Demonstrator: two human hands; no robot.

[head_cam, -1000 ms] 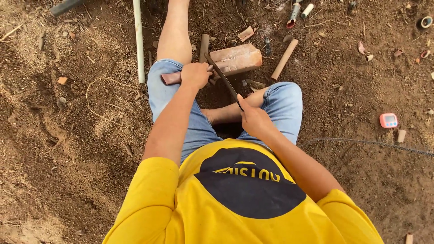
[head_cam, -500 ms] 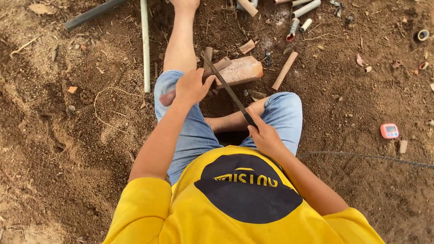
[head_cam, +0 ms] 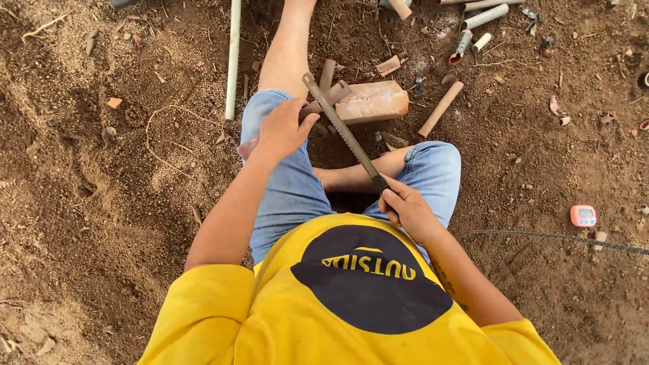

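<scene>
I sit on bare earth with my legs out in front. My left hand (head_cam: pixel 284 128) grips a brownish pipe (head_cam: pixel 336 92) that rests across my thigh and against a reddish brick (head_cam: pixel 372 101). My right hand (head_cam: pixel 405 206) is closed on the handle end of a thin saw blade (head_cam: pixel 338 122). The blade runs diagonally from my right hand up over the pipe, just beside my left thumb. The near end of the pipe is hidden under my left hand.
A long pale pipe (head_cam: pixel 232 61) lies on the dirt to the left of my leg. Several short cut pipe pieces (head_cam: pixel 441 108) are scattered beyond the brick. A small pink device (head_cam: pixel 583 215) and a dark cable (head_cam: pixel 554 236) lie at the right.
My right hand has drawn the saw back toward my body, so more blade shows between the hands. My left hand stays on the pipe.
</scene>
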